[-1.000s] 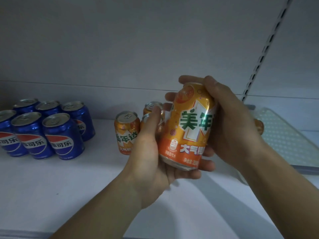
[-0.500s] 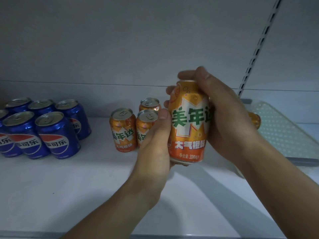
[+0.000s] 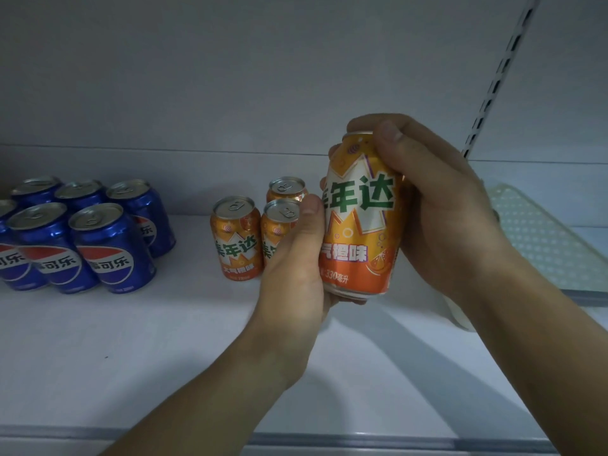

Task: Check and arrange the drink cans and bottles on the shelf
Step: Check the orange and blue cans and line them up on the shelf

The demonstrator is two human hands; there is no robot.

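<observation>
above the white shelf point(image 3: 131, 340), both hands grip one orange can point(image 3: 360, 218) in the air: the left hand point(image 3: 296, 274) wraps its lower side with the thumb lying up the label, the right hand point(image 3: 437, 209) curls over the top rim and far side. the can's long axis stands nearly upright, top tipped slightly right, label facing the camera. just behind the left hand three more orange cans point(image 3: 235, 238) stand upright, close together. well to the left, a cluster of blue cans point(image 3: 108, 248) stands upright. a pale perforated tray point(image 3: 543, 238) lies at the right
</observation>
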